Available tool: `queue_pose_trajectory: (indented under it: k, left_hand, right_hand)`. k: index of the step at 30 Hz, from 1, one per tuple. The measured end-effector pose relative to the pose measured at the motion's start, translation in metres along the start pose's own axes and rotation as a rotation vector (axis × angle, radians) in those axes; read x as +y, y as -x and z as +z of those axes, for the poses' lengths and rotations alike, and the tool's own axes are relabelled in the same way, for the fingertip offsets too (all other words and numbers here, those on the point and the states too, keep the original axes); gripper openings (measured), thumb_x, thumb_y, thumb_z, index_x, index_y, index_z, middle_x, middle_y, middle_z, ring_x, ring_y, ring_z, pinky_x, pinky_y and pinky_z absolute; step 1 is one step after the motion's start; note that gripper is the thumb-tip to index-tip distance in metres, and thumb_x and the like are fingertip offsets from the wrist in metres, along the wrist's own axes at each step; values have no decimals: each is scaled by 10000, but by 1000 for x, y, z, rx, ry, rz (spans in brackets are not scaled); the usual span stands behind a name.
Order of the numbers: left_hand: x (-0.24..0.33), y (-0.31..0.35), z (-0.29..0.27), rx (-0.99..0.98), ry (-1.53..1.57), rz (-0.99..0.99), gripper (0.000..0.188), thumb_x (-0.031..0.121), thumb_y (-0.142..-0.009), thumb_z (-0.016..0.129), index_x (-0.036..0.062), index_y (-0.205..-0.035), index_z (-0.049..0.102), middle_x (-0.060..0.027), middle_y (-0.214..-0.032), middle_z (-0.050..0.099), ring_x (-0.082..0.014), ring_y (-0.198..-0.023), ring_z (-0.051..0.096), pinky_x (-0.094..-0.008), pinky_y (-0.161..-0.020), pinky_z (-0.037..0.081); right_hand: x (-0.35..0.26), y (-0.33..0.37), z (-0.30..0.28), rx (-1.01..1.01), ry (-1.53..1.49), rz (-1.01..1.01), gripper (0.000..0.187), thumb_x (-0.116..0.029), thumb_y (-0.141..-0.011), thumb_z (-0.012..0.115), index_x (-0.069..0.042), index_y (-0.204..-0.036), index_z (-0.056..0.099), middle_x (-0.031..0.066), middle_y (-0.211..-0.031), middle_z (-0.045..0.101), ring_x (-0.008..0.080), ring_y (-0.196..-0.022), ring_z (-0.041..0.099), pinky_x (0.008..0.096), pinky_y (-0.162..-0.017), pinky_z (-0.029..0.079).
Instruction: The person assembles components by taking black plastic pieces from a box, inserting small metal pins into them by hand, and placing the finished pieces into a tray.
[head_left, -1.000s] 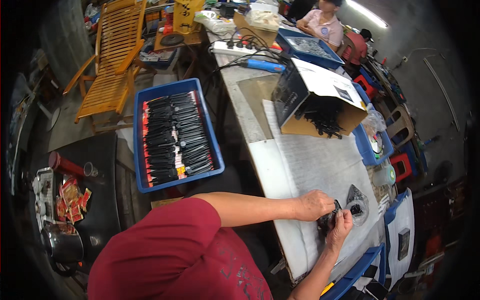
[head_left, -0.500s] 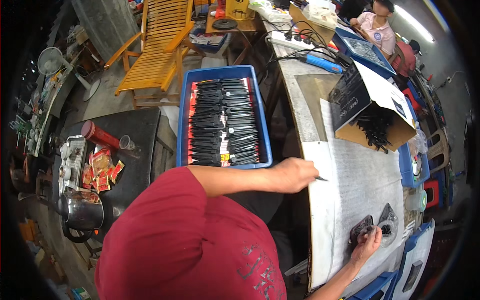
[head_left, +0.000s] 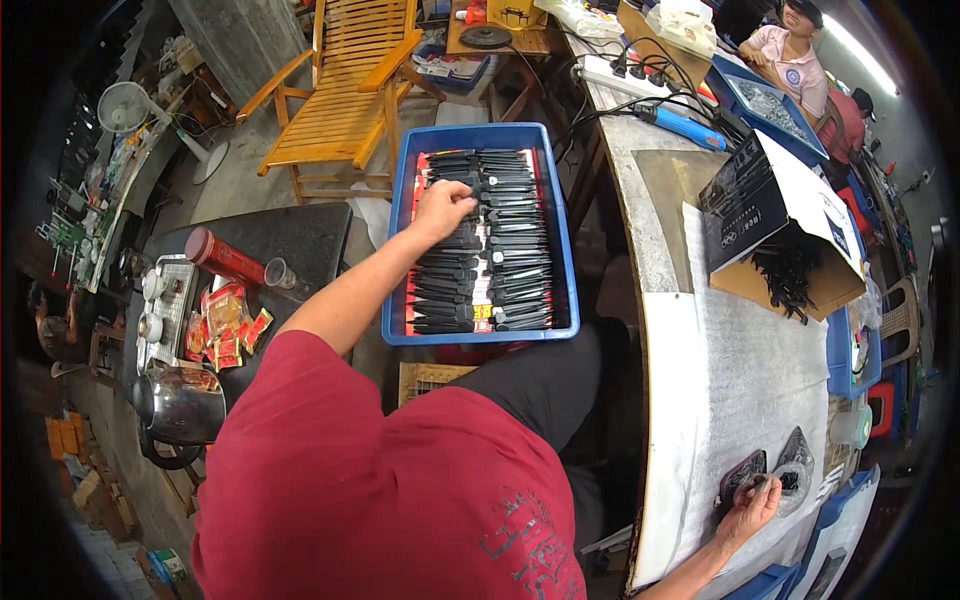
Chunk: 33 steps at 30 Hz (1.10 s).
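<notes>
My left hand (head_left: 443, 208) reaches over the blue crate (head_left: 566, 250), its fingers closed above the left column of black pieces. Whatever may be in those fingers is hidden. Slim, pointed black pieces (head_left: 520, 254) lie in two packed columns on red and white sheets inside the crate. On the workbench at the right, my right hand (head_left: 750, 508) has its fingertips pinched together; I cannot make out what is between them. Close beside it are a small dark tray (head_left: 742, 474) and a clear plastic bag (head_left: 797, 458) with small black parts.
A tipped cardboard box (head_left: 785, 215) with loose black pieces stands on the workbench (head_left: 740, 380). Behind it are a blue-handled tool (head_left: 688, 130) and a power strip (head_left: 625, 77). At left, a dark table (head_left: 315, 240) bears a kettle (head_left: 180, 405). A co-worker (head_left: 790, 65) sits at the far right.
My left hand has moved from the workbench edge, where it held a slim black piece, left and away over the crate. My right hand stays beside the tray and bag. The view has shifted slightly.
</notes>
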<state>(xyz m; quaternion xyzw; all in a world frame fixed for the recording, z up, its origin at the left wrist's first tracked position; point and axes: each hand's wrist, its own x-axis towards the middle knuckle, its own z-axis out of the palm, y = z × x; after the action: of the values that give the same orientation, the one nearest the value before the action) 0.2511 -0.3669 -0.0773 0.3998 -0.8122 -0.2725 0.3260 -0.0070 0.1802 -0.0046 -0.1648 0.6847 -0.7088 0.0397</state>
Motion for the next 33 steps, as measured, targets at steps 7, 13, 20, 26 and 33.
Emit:
queue_pose_trajectory:
  k: [7,13,20,26,33]
  left_hand:
    - [-1,-12,13,37,146,-190,212,173,-701,649,7,-823,599,-8,-666,569,-79,-602,497,-223,-562,399]
    - [8,-20,37,-32,499,-444,244,179,-684,660,-23,-788,571,-35,-654,570,-124,-594,531,-278,-562,424]
    - [12,-28,60,-84,-65,105,189,126,-763,548,35,-928,549,-76,-731,548,-210,-709,549,-319,-641,428]
    - [31,-33,66,-405,-345,241,240,119,-744,545,66,-978,559,-137,-957,561,-299,-924,528,-375,-792,418]
    - [19,-39,89,-430,-512,258,170,112,-720,560,59,-878,588,-124,-890,577,-294,-886,546,-391,-754,438]
  right_hand:
    - [0,1,4,11,7,-25,118,-167,-842,512,-54,-813,495,-9,-680,478,20,-498,382,138,-371,268]
    - [1,1,3,1,-1,-11,110,-161,-841,510,-53,-822,499,-6,-688,483,29,-486,389,147,-370,274]
    - [2,1,2,-26,4,-20,113,-163,-838,513,-51,-826,499,-4,-692,484,32,-480,389,155,-373,278]
    - [2,2,1,-17,25,-19,132,-178,-833,523,-50,-818,496,3,-685,480,38,-475,383,162,-382,280]
    - [-2,3,7,-47,22,-23,120,-169,-840,514,-55,-810,494,5,-668,490,32,-471,373,159,-386,279]
